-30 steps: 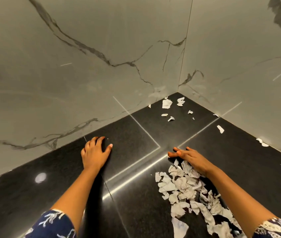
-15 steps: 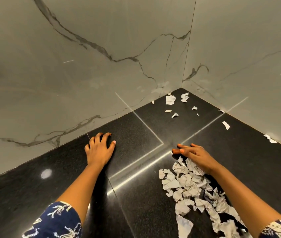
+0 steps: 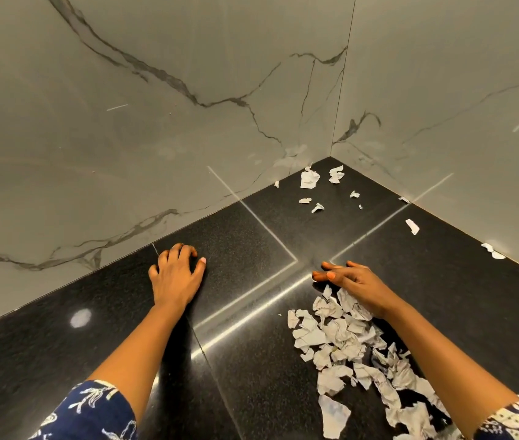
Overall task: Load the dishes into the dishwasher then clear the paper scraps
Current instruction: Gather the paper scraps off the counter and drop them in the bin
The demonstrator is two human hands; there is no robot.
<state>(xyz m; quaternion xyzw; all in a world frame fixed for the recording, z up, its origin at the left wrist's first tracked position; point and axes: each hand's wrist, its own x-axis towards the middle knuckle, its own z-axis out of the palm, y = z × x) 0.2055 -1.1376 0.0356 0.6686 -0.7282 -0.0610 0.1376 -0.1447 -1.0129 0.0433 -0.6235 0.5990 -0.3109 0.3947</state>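
White paper scraps (image 3: 340, 336) heaped against the right hand (image 3: 357, 282) — fingers straight, gripping nothing.

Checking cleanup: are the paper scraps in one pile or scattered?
Scattered: a heap by the right hand, loose scraps apart near the wall corner.

Open black surface (image 3: 252, 242) between scrap pile (image 3: 340, 335) and walls (image 3: 188, 122)

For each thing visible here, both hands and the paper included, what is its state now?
left hand: rests on the black surface, holds nothing.
right hand: fingers straight, set against the scrap pile, holds nothing.
scrap pile: crumpled, gathered together beside the right hand.
corner scraps: scattered, not yet gathered.
wall scrap: lies alone near the right wall, untouched.
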